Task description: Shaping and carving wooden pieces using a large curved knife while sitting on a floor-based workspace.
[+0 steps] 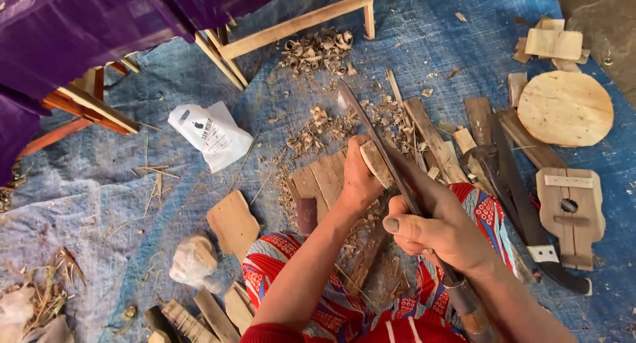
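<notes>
A blue tarpaulin (132,204) is spread over the ground, and everything is laid on it. A wooden frame (291,26) is seen at the top, and a round wooden disc (564,108) lies at the right above a small slatted wooden piece (571,214). A dark sheathed blade (523,204) is laid just beside that piece. A white plastic bag (212,134) lies at the left.

A long knife (381,147) is gripped by the right hand (440,230), whose grip is closed around the handle. A small wooden block (375,163) is held in the closed grip of the left hand (358,184), above the knees, with the blade laid against it.

Curled shavings (318,50) are scattered about, so much carving is judged done; the block is still rough, and shaping is judged unfinished.
</notes>
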